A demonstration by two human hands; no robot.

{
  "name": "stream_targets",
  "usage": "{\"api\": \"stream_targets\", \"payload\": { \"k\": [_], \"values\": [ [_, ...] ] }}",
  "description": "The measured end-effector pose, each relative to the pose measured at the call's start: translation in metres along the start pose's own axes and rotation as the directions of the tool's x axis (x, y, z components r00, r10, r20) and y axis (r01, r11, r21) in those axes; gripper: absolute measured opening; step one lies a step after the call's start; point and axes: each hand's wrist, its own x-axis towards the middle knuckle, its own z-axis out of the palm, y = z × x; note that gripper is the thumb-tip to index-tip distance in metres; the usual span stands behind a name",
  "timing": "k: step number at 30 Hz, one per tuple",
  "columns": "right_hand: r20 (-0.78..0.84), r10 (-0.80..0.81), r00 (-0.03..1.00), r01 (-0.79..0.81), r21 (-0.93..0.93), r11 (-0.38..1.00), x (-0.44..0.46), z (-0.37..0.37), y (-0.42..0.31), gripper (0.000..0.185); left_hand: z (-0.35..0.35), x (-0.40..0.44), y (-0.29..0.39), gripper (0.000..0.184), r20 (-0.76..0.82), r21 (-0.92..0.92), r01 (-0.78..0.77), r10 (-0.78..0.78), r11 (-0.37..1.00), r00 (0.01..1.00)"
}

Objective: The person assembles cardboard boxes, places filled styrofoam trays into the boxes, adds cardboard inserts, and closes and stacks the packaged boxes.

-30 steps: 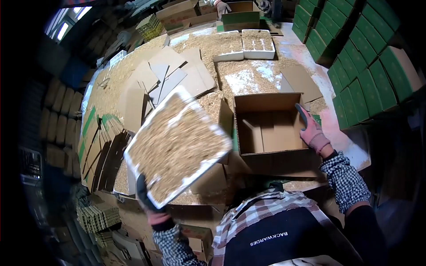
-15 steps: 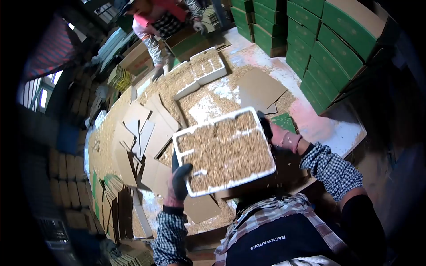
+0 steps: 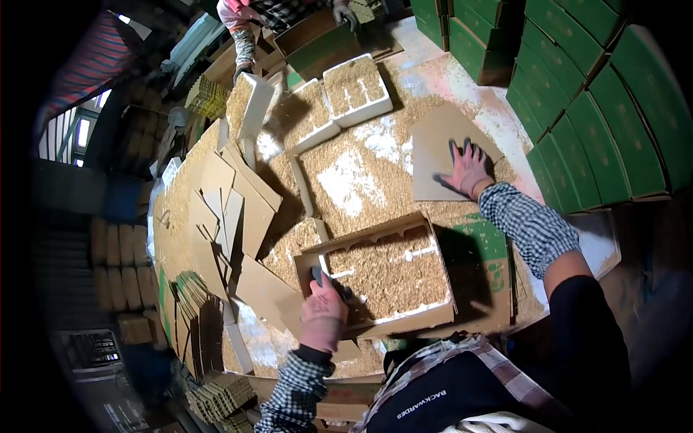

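Note:
A white foam tray (image 3: pixel 387 274) filled with tan, grain-like loose material sits inside an open cardboard box (image 3: pixel 450 299) close to my body. My left hand (image 3: pixel 324 312), in a pink glove with dark fingertips, reaches over the box's left end. Its fingers are closed at the tray's left edge, with some tips hidden. Farther right, my right hand (image 3: pixel 468 170) lies with spread fingers on a flat cardboard sheet (image 3: pixel 433 148).
Green cartons (image 3: pixel 559 86) are stacked at the right. Cut cardboard pieces (image 3: pixel 249 209) lie left of the box. Other filled foam trays (image 3: pixel 357 90) stand farther back. Across the table, a co-worker's gloved hand (image 3: pixel 345 16) is near an open box (image 3: pixel 317 47); loose tan material covers much of the table.
The tray moved down from between both hands into the cardboard box. My right hand left it and moved onto the cardboard sheet. Across the table, the co-worker's tray is now tilted up.

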Motion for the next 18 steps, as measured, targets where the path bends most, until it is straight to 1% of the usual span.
{"api": "stream_targets", "payload": {
  "k": [1, 2, 3, 4, 5, 6, 7, 8, 9, 10, 11, 12, 13, 14, 15, 16, 17, 18],
  "values": [
    [0.108, -0.007, 0.994, 0.018, -0.109, 0.994, 0.001, 0.022, 0.013, 0.09, 0.012, 0.001, 0.01, 0.054, -0.074, 0.027, 0.063, -0.061, 0.998, 0.995],
    [0.108, -0.099, 0.989, 0.121, -0.222, 0.967, 0.0, 0.023, 0.015, 0.079, 0.03, 0.012, 0.01, 0.051, -0.031, 0.077, 0.069, -0.067, 0.995, 0.997],
    [0.124, -0.121, 0.985, 0.158, -0.349, 0.924, 0.024, 0.06, 0.033, 0.074, 0.032, 0.015, 0.015, 0.048, 0.018, 0.124, 0.074, -0.077, 0.989, 0.997],
    [0.14, -0.143, 0.98, 0.193, -0.471, 0.861, 0.045, 0.094, 0.049, 0.068, 0.035, 0.015, 0.017, 0.04, -0.018, 0.167, -0.014, 0.017, 0.986, 1.0],
    [0.156, -0.165, 0.974, 0.226, -0.58, 0.782, 0.067, 0.128, 0.065, 0.063, 0.043, 0.026, 0.016, 0.032, -0.014, 0.135, -0.057, 0.06, 0.989, 0.998],
    [0.19, -0.336, 0.923, 0.384, -0.522, 0.761, 0.046, 0.077, 0.067, 0.052, 0.041, 0.032, 0.016, 0.032, 0.039, 0.161, -0.124, 0.12, 0.979, 0.992],
    [0.078, -0.353, 0.932, 0.355, -0.38, 0.854, 0.026, 0.032, 0.059, 0.051, 0.036, 0.039, 0.014, 0.032, 0.083, 0.185, -0.184, 0.171, 0.965, 0.982],
    [-0.033, -0.359, 0.933, 0.343, -0.223, 0.912, 0.009, -0.006, 0.047, 0.05, 0.032, 0.043, 0.012, 0.034, 0.072, 0.16, -0.172, 0.162, 0.972, 0.984],
    [-0.134, -0.35, 0.927, 0.345, -0.059, 0.937, -0.011, -0.044, 0.032, 0.05, 0.032, 0.043, 0.008, 0.036, 0.068, 0.129, -0.155, 0.148, 0.979, 0.987],
    [-0.4, -0.498, 0.769, 0.509, -0.088, 0.856, -0.047, -0.085, 0.011, 0.05, 0.016, 0.026, 0.003, 0.044, -0.151, -0.094, -0.326, 0.31, 0.941, 0.939],
    [-0.63, -0.574, 0.524, 0.635, -0.16, 0.756, -0.092, -0.121, -0.013, 0.05, 0.004, 0.012, 0.002, 0.047, -0.287, -0.27, -0.451, 0.377, 0.851, 0.881],
    [-0.537, -0.699, 0.472, 0.749, -0.174, 0.639, -0.141, -0.149, -0.037, 0.049, 0.012, 0.01, -0.01, 0.042, -0.494, -0.489, -0.501, 0.247, 0.714, 0.834],
    [-0.441, -0.802, 0.403, 0.839, -0.173, 0.516, -0.186, -0.161, -0.059, 0.048, 0.019, 0.009, -0.021, 0.037, -0.641, -0.639, -0.579, 0.066, 0.506, 0.765],
    [-0.213, -0.885, 0.414, 0.874, -0.178, 0.452, -0.219, -0.151, -0.081, 0.044, 0.003, -0.006, -0.027, 0.034, -0.648, -0.746, -0.575, -0.171, 0.335, 0.742],
    [0.031, -0.916, 0.401, 0.906, -0.164, 0.391, -0.242, -0.139, -0.096, 0.041, -0.019, -0.027, -0.03, 0.031, -0.58, -0.803, -0.581, -0.396, 0.131, 0.712],
    [0.187, -0.883, 0.43, 0.902, -0.055, 0.427, -0.248, -0.111, -0.097, 0.035, -0.026, -0.039, -0.033, 0.029, -0.598, -0.727, -0.684, -0.539, 0.054, 0.593],
    [0.339, -0.838, 0.428, 0.881, 0.05, 0.47, -0.25, -0.091, -0.099, 0.031, -0.036, -0.053, -0.028, 0.033, -0.708, -0.646, -0.717, -0.558, 0.262, 0.434],
    [0.433, -0.773, 0.464, 0.831, 0.088, 0.549, -0.247, -0.097, -0.104, 0.03, -0.036, -0.058, -0.033, 0.037, -0.915, -0.403, -0.764, -0.19, 0.504, 0.357]
  ]
}}
